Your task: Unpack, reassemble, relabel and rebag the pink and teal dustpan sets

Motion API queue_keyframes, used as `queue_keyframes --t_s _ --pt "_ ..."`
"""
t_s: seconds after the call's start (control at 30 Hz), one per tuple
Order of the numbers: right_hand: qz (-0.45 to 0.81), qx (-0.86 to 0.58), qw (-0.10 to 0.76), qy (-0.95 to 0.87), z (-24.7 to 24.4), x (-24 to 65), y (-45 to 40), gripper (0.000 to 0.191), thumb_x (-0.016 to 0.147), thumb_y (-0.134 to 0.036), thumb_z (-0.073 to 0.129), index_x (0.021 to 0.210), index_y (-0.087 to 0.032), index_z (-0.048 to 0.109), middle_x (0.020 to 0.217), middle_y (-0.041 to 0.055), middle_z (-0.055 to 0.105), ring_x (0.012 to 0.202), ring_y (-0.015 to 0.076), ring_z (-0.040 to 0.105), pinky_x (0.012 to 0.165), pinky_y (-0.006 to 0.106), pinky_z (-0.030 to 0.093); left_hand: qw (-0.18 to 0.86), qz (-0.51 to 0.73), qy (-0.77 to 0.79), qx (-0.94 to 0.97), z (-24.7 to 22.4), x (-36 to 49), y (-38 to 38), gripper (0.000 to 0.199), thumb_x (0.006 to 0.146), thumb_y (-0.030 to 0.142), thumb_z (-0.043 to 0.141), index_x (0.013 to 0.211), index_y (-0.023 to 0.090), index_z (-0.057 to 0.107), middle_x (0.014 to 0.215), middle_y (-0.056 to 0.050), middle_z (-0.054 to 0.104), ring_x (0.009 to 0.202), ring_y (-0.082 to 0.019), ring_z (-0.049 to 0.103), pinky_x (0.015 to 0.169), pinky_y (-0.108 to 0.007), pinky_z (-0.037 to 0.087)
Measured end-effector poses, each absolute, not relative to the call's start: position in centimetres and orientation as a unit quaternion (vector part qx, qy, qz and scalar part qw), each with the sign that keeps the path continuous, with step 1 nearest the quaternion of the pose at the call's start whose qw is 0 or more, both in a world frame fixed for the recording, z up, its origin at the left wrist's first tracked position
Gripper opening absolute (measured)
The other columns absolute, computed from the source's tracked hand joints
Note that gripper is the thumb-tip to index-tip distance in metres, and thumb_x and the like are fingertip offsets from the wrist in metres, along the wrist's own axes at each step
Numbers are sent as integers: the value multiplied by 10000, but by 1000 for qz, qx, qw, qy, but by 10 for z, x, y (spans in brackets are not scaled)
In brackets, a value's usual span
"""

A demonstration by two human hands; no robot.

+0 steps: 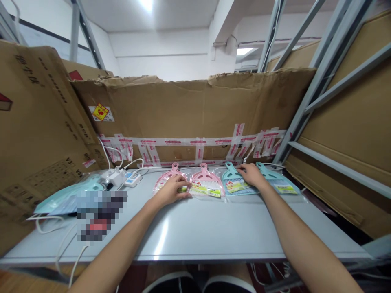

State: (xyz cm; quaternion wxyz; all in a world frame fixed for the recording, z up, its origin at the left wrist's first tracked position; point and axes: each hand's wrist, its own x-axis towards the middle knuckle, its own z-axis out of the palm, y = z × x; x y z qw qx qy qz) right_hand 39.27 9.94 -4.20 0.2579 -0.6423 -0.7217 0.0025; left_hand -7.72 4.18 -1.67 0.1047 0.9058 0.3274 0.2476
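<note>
Several dustpan-and-brush sets in clear plastic packets lie in a row on the table. My left hand (172, 191) curls over the lower edge of the leftmost pink set (167, 178). A second pink set (206, 183) lies against that hand on its right. My right hand (252, 175) rests with its fingers on the right edge of a teal set (235, 183). Another teal set (276, 183) lies just right of that hand. Each packet has a yellow-green label.
Left of the row stand a white power strip (132, 179) with plugs and cables and a pale teal packet (70, 198). A pixelated patch (100, 215) hides something nearby. Taped cardboard (189, 110) stands behind the grey table (195, 240). Metal shelving (317, 93) rises at right.
</note>
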Motion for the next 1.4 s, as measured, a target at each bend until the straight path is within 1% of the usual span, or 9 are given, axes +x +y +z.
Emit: queue_keyframes --t_s 0.13,0.4,0.57,0.63,0.87,1.07,1.2,1.3,1.4 --pt "10 -638 254 -727 -42 396 100 260 1031 -303 647 1090 -197 877 1138 117 877 1090 291 783 1014 353 543 97 248 321 909 -16 -76 40 528 986 655 784 1334 263 845 1193 -124 722 1112 -295 648 993 -406 495" --pt "-2 -640 252 -726 -42 393 99 297 1041 -306 603 1117 -185 864 1190 145 859 1137 320 764 1054 385 527 107 247 318 909 -12 -76 36 468 1009 567 795 1353 252 830 1230 -126 726 1158 -300 656 1020 -401 495" --pt "-23 -636 257 -727 -42 385 94 519 1107 -454 543 1519 -198 730 1360 163 817 1231 374 732 1099 461 515 111 250 320 907 -10 -74 33 398 1059 512 740 1331 237 831 1220 -128 730 1154 -294 660 1026 -404 496" --pt "-25 -618 246 -746 -41 379 94 529 1138 -437 480 1579 -231 688 1427 148 791 1262 377 713 1118 476 501 112 249 325 906 -9 -73 32 392 1065 506 730 1332 237 830 1224 -128 731 1158 -293 660 1027 -408 498" --pt "10 -591 198 -782 -40 367 99 441 1132 -454 554 1386 -181 789 1328 183 805 1232 314 717 1105 365 476 116 247 338 901 -8 -72 30 377 1121 466 613 1324 235 831 1214 -131 731 1169 -294 656 1040 -416 505" --pt "11 -611 164 -775 -35 364 97 468 1170 -457 420 1159 -169 789 1140 169 822 1060 281 742 935 317 475 113 243 343 900 -8 -71 29 363 1131 381 553 1318 224 823 1217 -132 732 1173 -292 655 1042 -432 509" --pt "11 -624 158 -765 -30 362 92 444 1149 -452 438 1059 -188 783 1075 162 832 977 291 745 846 328 457 106 236 345 902 -7 -70 28 362 1129 348 538 1320 223 819 1223 -131 735 1175 -289 660 1040 -438 522" --pt "4 -628 185 -755 -22 361 85 429 1128 -466 456 999 -193 761 1027 159 826 943 292 734 819 338 448 88 236 346 904 -6 -69 27 360 1134 354 530 1298 230 826 1228 -132 738 1177 -293 669 1044 -453 533" --pt "18 -623 273 -733 -9 360 76 443 1097 -522 491 896 -213 735 897 108 806 814 260 696 753 335 441 46 284 367 885 -2 -64 21 351 1138 395 547 1286 239 825 1340 -147 704 1269 -317 653 1131 -512 511"
